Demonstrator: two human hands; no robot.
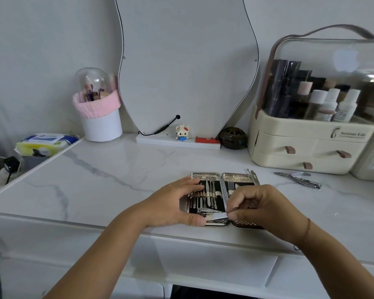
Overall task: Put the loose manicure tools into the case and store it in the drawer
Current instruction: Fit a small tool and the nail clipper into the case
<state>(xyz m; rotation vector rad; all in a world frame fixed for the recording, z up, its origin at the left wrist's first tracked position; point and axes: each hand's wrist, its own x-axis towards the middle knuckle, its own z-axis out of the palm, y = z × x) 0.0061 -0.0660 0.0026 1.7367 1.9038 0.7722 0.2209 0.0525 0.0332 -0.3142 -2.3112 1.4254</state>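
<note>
Case: I saw the open manicure case (pixel 205 175) flat on the marble counter (pixel 95 180), near its front edge.
Left hand: the left hand (pixel 173 203) rested on the case's left half, fingers loosely spread, thumb at the near rim.
Right hand: the right hand (pixel 263 208) pinched a flat metal tool (pixel 217 216) over the case's near edge.
Loose tools: nail clippers (pixel 300 179) lay right of the case, before the cosmetic organizer (pixel 300 134).

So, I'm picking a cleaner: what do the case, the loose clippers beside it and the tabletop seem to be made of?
Manicure case: shiny embossed metal-look shell, dark matte lining, likely fabric or plastic. Loose clippers: polished steel-like metal, bright silver glints. Tabletop: glossy white with grey veins, marble or a marble-look surface; cannot tell which.
</note>
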